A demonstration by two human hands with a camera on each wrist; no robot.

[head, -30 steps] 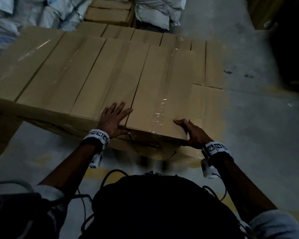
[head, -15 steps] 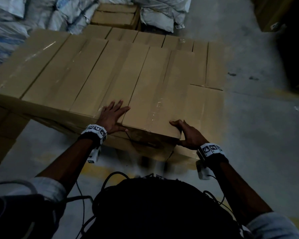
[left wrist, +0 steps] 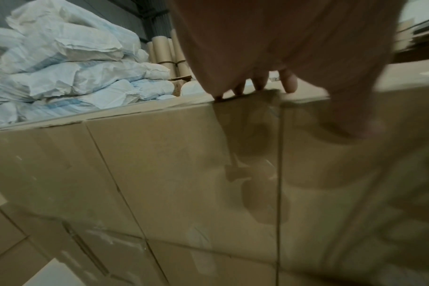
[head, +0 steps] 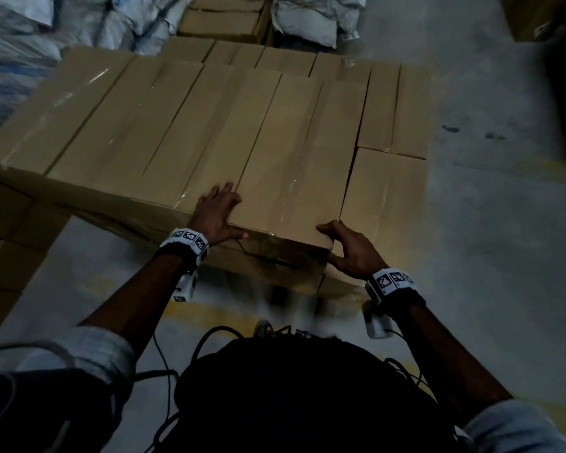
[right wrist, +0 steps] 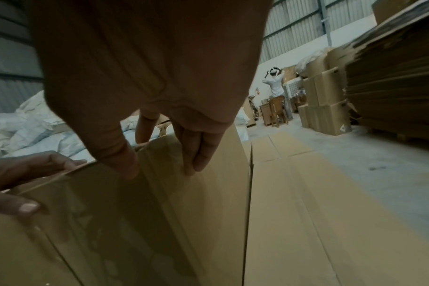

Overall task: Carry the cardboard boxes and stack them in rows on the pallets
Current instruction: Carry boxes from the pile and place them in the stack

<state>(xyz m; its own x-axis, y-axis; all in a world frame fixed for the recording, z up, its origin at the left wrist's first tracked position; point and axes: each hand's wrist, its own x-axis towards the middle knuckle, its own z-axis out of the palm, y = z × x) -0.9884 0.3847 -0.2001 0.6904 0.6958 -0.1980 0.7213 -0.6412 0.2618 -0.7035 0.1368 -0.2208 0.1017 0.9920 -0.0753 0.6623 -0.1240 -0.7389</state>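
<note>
Rows of cardboard boxes (head: 164, 125) already fill most of the top layer, and my left hand (head: 217, 213) lies flat while my right hand (head: 352, 251) grips the newest box (head: 294, 165) at the stack's near edge, the lower right side not yet filled.

We are in a warehouse. Long cardboard boxes (head: 229, 132) packed side by side in rows fill the middle of the head view, with a bare concrete floor (head: 490, 223) to their right. White sacks (left wrist: 61, 63) are heaped at the upper left of the left wrist view, with cardboard tubes (left wrist: 162, 52) standing behind them. In the right wrist view we see corrugated metal walls (right wrist: 294, 27) at the top, a tall pile of flattened cardboard sheets (right wrist: 392, 81) at the right edge, more stacked cartons (right wrist: 323, 104) beside it, and a person in white (right wrist: 276, 85) far back.
</note>
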